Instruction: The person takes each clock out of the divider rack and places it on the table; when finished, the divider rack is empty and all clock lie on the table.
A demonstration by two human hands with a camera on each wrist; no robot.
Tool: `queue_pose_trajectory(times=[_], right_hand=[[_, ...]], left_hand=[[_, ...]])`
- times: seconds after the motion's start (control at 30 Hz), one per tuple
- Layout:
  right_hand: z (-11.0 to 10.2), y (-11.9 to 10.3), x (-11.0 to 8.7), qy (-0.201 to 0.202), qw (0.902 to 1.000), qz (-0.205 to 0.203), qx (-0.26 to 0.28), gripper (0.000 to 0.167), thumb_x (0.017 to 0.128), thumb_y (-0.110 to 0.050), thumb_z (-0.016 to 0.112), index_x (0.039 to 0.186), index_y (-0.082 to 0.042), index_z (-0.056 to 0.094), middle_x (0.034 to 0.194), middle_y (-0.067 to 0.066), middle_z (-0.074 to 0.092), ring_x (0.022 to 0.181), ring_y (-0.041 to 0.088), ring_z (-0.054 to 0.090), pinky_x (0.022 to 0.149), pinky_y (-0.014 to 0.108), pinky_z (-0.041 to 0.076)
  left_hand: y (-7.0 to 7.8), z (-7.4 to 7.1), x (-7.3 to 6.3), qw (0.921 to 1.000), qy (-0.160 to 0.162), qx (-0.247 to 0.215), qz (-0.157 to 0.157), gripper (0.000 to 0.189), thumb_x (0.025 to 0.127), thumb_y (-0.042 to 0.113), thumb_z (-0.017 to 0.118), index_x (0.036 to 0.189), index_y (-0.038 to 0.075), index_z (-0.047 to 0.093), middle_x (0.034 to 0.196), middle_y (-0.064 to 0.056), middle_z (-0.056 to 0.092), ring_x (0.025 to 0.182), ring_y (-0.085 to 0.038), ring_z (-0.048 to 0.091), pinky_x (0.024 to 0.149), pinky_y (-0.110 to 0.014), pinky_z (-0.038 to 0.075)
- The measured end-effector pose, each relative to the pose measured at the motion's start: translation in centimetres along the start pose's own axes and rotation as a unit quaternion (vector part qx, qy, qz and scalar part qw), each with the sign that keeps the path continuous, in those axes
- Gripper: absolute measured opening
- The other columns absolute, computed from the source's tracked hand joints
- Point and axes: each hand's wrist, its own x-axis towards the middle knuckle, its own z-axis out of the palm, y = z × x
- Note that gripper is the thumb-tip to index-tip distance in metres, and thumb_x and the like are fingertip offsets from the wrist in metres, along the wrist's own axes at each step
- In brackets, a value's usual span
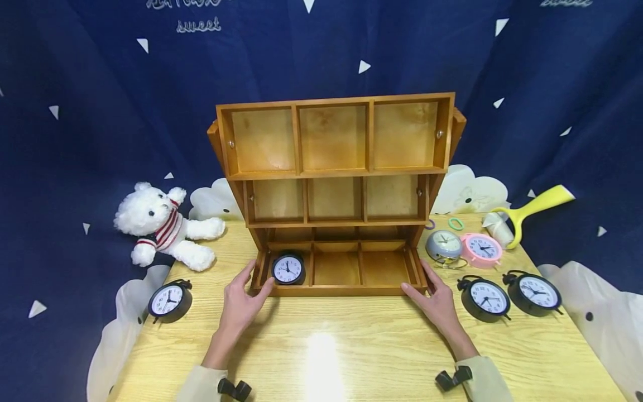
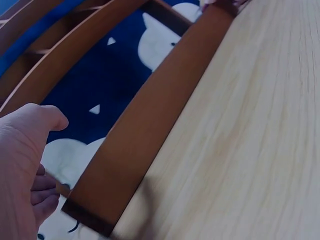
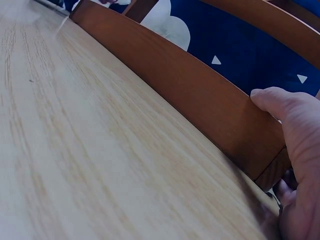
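Note:
A wooden tiered box (image 1: 335,291) stands unfolded, each tier divided into three compartments. In the bottom tier's left compartment sits a round black alarm clock (image 1: 288,268), face up. My left hand (image 1: 243,298) is at the bottom tier's left front corner, fingers along its side and thumb near the front rim. At the opposite corner my right hand (image 1: 438,298) holds the tier, its thumb (image 3: 270,98) on the front board's top edge. Fingers of both hands are partly hidden behind the box's sides.
A white teddy bear (image 1: 196,230) and a black alarm clock (image 1: 169,301) lie left. On the right are two black clocks (image 1: 485,300), a grey clock (image 1: 445,244), a pink clock (image 1: 482,249), a yellow-handled roller (image 1: 537,205) and a green ring (image 1: 456,224).

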Motion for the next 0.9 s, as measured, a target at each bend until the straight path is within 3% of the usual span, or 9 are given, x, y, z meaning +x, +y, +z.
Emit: queue_pose_trajectory(times=[0.17, 0.23, 0.4, 0.5, 0.9], right_hand=[[0.0, 0.1, 0.0, 0.003, 1.0, 0.002, -0.008, 0.085, 0.091, -0.023, 0.084, 0.162, -0.009, 0.038, 0.165, 0.019, 0.036, 0.146, 0.039, 0.042, 0.101, -0.001, 0.033], [0.0, 0.1, 0.1, 0.003, 0.9999, 0.002, -0.014, 0.085, 0.092, -0.024, 0.084, 0.162, -0.009, 0.038, 0.164, 0.02, 0.038, 0.145, 0.04, 0.043, 0.1, -0.001, 0.033], [0.0, 0.2, 0.1, 0.002, 0.9997, 0.002, -0.022, 0.086, 0.092, -0.025, 0.083, 0.162, -0.008, 0.037, 0.164, 0.022, 0.038, 0.145, 0.042, 0.043, 0.099, -0.002, 0.033], [-0.1, 0.2, 0.0, 0.001, 0.9997, 0.002, -0.026, 0.086, 0.092, -0.026, 0.083, 0.163, -0.01, 0.037, 0.164, 0.021, 0.038, 0.145, 0.042, 0.043, 0.099, -0.002, 0.032], [-0.1, 0.3, 0.1, 0.0, 0.9998, 0.005, -0.02, 0.086, 0.091, -0.024, 0.084, 0.163, -0.014, 0.038, 0.165, 0.019, 0.037, 0.147, 0.039, 0.041, 0.098, -0.002, 0.031]], left_hand=[[0.5, 1.7, 0.7, 0.9987, -0.044, -0.001, 0.024, 0.073, 0.087, 0.026, 0.086, 0.146, -0.005, 0.056, 0.132, -0.028, 0.067, 0.106, -0.038, 0.072, 0.085, -0.049, 0.064], [0.9, 2.1, 1.2, 0.9976, -0.064, 0.017, 0.019, 0.076, 0.087, 0.028, 0.086, 0.147, -0.007, 0.054, 0.133, -0.029, 0.066, 0.108, -0.039, 0.072, 0.086, -0.05, 0.063], [2.1, 2.6, 2.4, 0.9888, -0.121, 0.086, -0.017, 0.085, 0.086, 0.037, 0.086, 0.147, -0.012, 0.05, 0.141, -0.032, 0.059, 0.129, -0.045, 0.06, 0.106, -0.054, 0.054], [2.9, 3.0, 2.9, 0.9817, -0.149, 0.113, -0.036, 0.091, 0.083, 0.04, 0.087, 0.146, -0.014, 0.05, 0.137, -0.034, 0.061, 0.124, -0.045, 0.063, 0.102, -0.054, 0.057], [3.7, 5.0, 3.7, 0.9715, -0.14, 0.161, -0.104, 0.101, 0.076, 0.048, 0.091, 0.138, -0.021, 0.051, 0.118, -0.036, 0.068, 0.106, -0.044, 0.07, 0.087, -0.053, 0.062]])
